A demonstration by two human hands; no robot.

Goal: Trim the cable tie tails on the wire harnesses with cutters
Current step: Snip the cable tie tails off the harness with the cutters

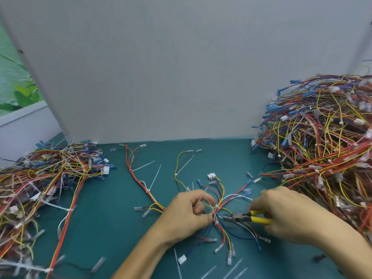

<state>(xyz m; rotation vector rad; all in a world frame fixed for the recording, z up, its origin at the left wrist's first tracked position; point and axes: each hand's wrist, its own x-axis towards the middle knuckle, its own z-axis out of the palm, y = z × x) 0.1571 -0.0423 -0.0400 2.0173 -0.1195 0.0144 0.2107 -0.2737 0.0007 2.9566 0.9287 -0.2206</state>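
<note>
Nearest the person, several translucent cut-off tie tails [233,267] lie loose on the teal surface [100,228]. They are probably offcuts that drop where the cutting is done.

Just beyond them, the left hand [189,214] pinches a wire harness [218,210] of red, yellow, blue and white strands between thumb and curled fingers, right beside the point where the strands cross. This grip likely steadies the bundle and keeps the tie clear of the wires. A pale cable tie tail [201,198] seems to stick up past the forefinger, though blur leaves that uncertain.

The right hand [285,214] is curled round the handles of the yellow-handled cutters [247,216]. The tool lies nearly level, its long axis running left to right. Its dark nose points to the person's left at the crossing and sits just short of it, with the jaws looking slightly parted.

The harness trunk runs up and to the left from the left hand, and its terminal ends fan out nearer and to the right.

Farther off, a low left heap of harnesses [50,178] bristles with long tails and is probably still waiting for the cutters. A taller right heap of harnesses [322,148] leans against the white back panel [181,67] and is perhaps finished work.
</note>
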